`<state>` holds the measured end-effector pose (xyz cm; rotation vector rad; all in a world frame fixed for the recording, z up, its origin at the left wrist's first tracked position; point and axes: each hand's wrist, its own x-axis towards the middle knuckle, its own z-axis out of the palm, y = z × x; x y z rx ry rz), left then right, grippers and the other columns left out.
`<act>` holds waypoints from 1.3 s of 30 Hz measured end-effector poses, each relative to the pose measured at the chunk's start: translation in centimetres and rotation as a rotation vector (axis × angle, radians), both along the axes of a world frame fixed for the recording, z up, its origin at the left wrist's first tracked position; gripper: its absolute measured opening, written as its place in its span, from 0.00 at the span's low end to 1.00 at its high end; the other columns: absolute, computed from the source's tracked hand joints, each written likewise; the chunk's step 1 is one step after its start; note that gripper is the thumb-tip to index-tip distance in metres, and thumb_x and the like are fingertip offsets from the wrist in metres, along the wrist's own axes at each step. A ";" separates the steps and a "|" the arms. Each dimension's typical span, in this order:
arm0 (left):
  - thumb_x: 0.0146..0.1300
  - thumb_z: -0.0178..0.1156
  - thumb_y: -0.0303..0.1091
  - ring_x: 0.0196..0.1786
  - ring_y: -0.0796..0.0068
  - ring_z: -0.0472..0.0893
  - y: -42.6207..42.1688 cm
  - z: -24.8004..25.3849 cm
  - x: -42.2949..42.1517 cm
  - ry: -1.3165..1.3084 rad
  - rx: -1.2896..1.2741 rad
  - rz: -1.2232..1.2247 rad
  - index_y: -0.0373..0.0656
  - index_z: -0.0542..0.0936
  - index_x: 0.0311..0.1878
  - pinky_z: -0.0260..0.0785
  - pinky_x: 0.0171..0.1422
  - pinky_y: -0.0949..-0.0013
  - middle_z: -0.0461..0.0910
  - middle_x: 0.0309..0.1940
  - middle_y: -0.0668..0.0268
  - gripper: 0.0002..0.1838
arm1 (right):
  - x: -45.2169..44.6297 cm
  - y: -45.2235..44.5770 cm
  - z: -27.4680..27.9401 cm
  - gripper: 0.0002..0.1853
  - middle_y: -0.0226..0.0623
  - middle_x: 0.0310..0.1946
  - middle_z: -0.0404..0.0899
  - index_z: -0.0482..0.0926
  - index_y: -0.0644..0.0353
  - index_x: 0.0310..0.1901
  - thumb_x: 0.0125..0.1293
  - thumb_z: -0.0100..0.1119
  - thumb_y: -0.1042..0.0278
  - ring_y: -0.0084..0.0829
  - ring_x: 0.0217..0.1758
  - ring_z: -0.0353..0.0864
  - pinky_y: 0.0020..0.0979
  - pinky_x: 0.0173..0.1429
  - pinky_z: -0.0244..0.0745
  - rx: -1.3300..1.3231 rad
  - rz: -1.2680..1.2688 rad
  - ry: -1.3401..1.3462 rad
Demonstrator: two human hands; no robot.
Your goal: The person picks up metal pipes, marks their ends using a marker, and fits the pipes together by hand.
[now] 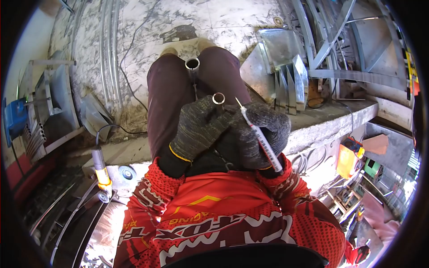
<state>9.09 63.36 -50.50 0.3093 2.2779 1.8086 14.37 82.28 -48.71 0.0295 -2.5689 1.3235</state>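
My left hand (196,130), in a dark knitted glove with a yellow cuff edge, is closed around a metal tube. The tube's round open end (218,98) shows above the fingers, and its lower part is hidden. Beside it, my right hand (264,129), also gloved, grips a white marker pen (262,142) with dark printing. The pen's thin tip points up and away from me, slightly right of the tube end, without touching it. Between my thighs stands another metal tube (192,65), its open mouth facing up.
An angle grinder (102,169) with a yellow band lies at the left near a dark disc (127,172). Its cord crosses the ledge. Bent sheet-metal pieces (290,85) and steel frames (335,44) stand at the right. Long metal bars (108,49) lie on the floor.
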 end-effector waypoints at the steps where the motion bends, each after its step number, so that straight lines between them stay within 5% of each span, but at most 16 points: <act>1: 0.58 0.73 0.34 0.23 0.75 0.73 0.1 -0.2 -0.1 0.023 0.071 0.043 0.45 0.88 0.47 0.67 0.30 0.67 0.80 0.26 0.65 0.14 | -0.2 -0.4 0.3 0.12 0.42 0.38 0.86 0.86 0.61 0.44 0.64 0.66 0.62 0.42 0.38 0.86 0.36 0.46 0.80 -0.008 0.030 0.013; 5: 0.59 0.71 0.30 0.25 0.77 0.75 0.0 0.2 -0.1 -0.035 0.031 0.046 0.43 0.87 0.48 0.69 0.31 0.67 0.83 0.28 0.64 0.13 | -1.6 -2.7 2.1 0.12 0.43 0.43 0.86 0.84 0.58 0.48 0.66 0.63 0.66 0.44 0.46 0.86 0.40 0.53 0.80 -0.047 0.156 0.067; 8: 0.60 0.66 0.23 0.34 0.83 0.75 -0.1 0.2 -0.1 -0.034 0.047 0.005 0.35 0.82 0.44 0.72 0.41 0.72 0.83 0.32 0.66 0.10 | -2.2 -2.4 2.0 0.18 0.44 0.49 0.84 0.82 0.55 0.54 0.63 0.66 0.62 0.47 0.52 0.84 0.44 0.59 0.78 -0.060 0.295 0.076; 10: 0.59 0.68 0.28 0.27 0.70 0.80 -0.2 -0.8 0.1 0.037 0.028 0.024 0.41 0.84 0.49 0.72 0.34 0.68 0.83 0.29 0.61 0.14 | -1.3 -2.2 0.9 0.21 0.44 0.55 0.81 0.80 0.55 0.58 0.64 0.66 0.60 0.46 0.59 0.80 0.44 0.65 0.75 -0.011 0.320 0.062; 12: 0.58 0.68 0.28 0.27 0.69 0.80 -0.3 -1.3 0.2 0.020 0.035 0.015 0.40 0.84 0.49 0.72 0.34 0.67 0.82 0.29 0.61 0.14 | -0.5 -2.0 0.1 0.24 0.43 0.61 0.78 0.78 0.55 0.61 0.64 0.65 0.58 0.45 0.64 0.77 0.45 0.69 0.72 0.027 0.348 0.020; 15: 0.57 0.68 0.29 0.27 0.67 0.80 -0.2 -1.2 0.0 0.032 0.056 0.002 0.40 0.83 0.47 0.72 0.34 0.67 0.82 0.29 0.60 0.14 | 0.2 -1.4 -0.3 0.26 0.43 0.61 0.78 0.77 0.55 0.63 0.66 0.64 0.57 0.45 0.65 0.77 0.45 0.70 0.71 -0.101 0.273 -0.576; 18: 0.57 0.68 0.29 0.27 0.66 0.80 -0.2 -1.0 -0.1 0.054 0.058 -0.008 0.40 0.83 0.46 0.72 0.34 0.67 0.82 0.29 0.60 0.13 | -0.1 -2.0 -0.4 0.27 0.43 0.63 0.76 0.75 0.55 0.66 0.67 0.62 0.57 0.44 0.67 0.75 0.45 0.72 0.68 -0.160 0.332 -0.253; 21: 0.57 0.69 0.30 0.27 0.66 0.80 -0.2 -1.3 0.1 0.066 0.038 -0.010 0.40 0.84 0.47 0.72 0.33 0.67 0.82 0.29 0.60 0.14 | -0.4 -2.0 -0.5 0.27 0.42 0.65 0.74 0.73 0.55 0.67 0.69 0.61 0.57 0.44 0.69 0.73 0.44 0.74 0.66 0.123 0.341 0.127; 27: 0.57 0.69 0.30 0.27 0.67 0.80 -0.3 -1.7 0.2 0.091 0.049 -0.014 0.41 0.84 0.47 0.72 0.33 0.67 0.82 0.30 0.60 0.15 | 0.9 -0.6 -2.9 0.27 0.42 0.66 0.73 0.72 0.54 0.69 0.70 0.59 0.58 0.43 0.70 0.71 0.44 0.75 0.64 -0.386 0.415 -0.375; 33: 0.56 0.69 0.29 0.31 0.66 0.84 -0.3 -2.0 0.2 0.113 0.066 -0.021 0.40 0.84 0.50 0.75 0.36 0.67 0.84 0.33 0.60 0.16 | 1.1 -0.9 -2.2 0.27 0.41 0.66 0.73 0.71 0.55 0.69 0.71 0.59 0.59 0.41 0.70 0.72 0.42 0.76 0.62 -0.528 0.373 -0.491; 39: 0.56 0.69 0.28 0.34 0.64 0.86 -0.4 -1.9 0.3 0.103 0.084 -0.019 0.40 0.84 0.51 0.77 0.39 0.67 0.86 0.36 0.58 0.17 | 0.8 -1.2 -2.2 0.27 0.42 0.65 0.74 0.73 0.56 0.68 0.68 0.63 0.63 0.41 0.69 0.73 0.42 0.75 0.64 -0.437 0.399 -0.298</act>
